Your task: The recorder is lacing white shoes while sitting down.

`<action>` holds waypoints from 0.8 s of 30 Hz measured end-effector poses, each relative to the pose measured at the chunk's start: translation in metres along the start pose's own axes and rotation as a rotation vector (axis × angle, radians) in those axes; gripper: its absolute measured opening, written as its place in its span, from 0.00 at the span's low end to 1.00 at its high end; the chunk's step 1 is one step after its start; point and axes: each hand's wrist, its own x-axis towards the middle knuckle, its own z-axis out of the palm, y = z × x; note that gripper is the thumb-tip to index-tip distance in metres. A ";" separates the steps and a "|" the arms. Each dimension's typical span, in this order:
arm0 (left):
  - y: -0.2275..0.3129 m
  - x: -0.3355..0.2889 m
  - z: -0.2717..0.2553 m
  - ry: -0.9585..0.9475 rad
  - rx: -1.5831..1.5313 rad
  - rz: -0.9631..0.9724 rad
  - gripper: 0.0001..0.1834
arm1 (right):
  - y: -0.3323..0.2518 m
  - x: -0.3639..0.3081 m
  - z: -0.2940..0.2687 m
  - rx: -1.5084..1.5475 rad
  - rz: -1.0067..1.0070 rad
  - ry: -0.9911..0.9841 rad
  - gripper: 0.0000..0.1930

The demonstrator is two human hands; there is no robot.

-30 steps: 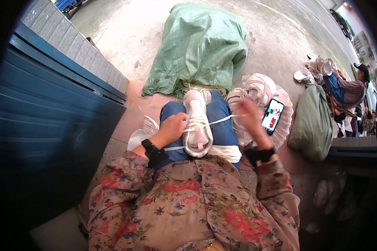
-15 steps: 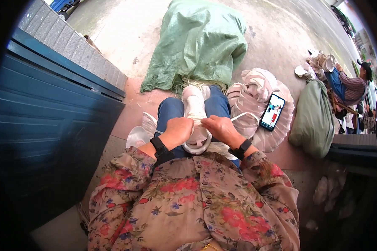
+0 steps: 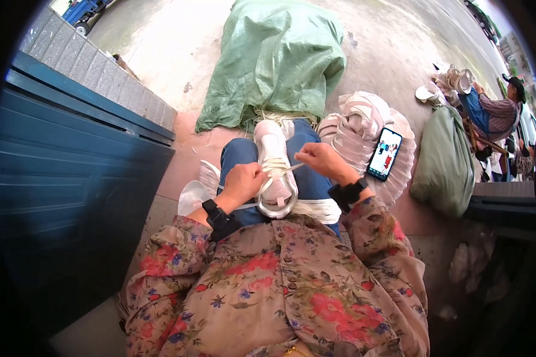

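A white and pale pink sneaker (image 3: 270,141) rests on my lap between my blue-trousered thighs, its toe pointing away from me. Its tongue and lace holes face up, with laces crossing over them. My right hand (image 3: 323,160), to the right of the shoe, pinches a white shoelace (image 3: 290,170) drawn taut from the lacing. On the other side, my left hand (image 3: 243,183) is closed at the shoe's left edge, fingertips pinched on the lace there. A loose lace trails below that hand. A bundle of white laces (image 3: 318,210) lies across my right thigh.
A green woven sack (image 3: 280,56) stands ahead of my knees. Stacked pale shoe pieces (image 3: 357,128) carry a phone (image 3: 385,153) on my right. A blue panel (image 3: 80,178) borders my left. Farther right are a full green sack (image 3: 443,166) and a seated person (image 3: 497,116).
My hands have moved apart from the middle of the shoe. The right one has drawn a lace out to the right, and the left has shifted slightly left.
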 end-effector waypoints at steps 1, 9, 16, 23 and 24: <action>-0.003 0.000 0.000 0.011 0.040 -0.011 0.16 | 0.001 -0.006 -0.004 0.001 -0.002 -0.002 0.15; -0.007 0.000 -0.014 -0.033 -0.144 -0.049 0.10 | 0.003 -0.008 0.002 0.208 0.093 -0.193 0.17; 0.019 -0.001 0.006 -0.027 0.234 0.105 0.08 | 0.007 0.014 0.030 0.297 0.029 0.011 0.15; 0.008 0.011 0.007 -0.218 0.371 0.173 0.08 | 0.006 -0.016 0.025 0.167 -0.143 0.056 0.09; 0.001 0.016 0.001 -0.217 0.373 0.169 0.08 | 0.001 -0.019 0.021 0.169 -0.145 0.054 0.09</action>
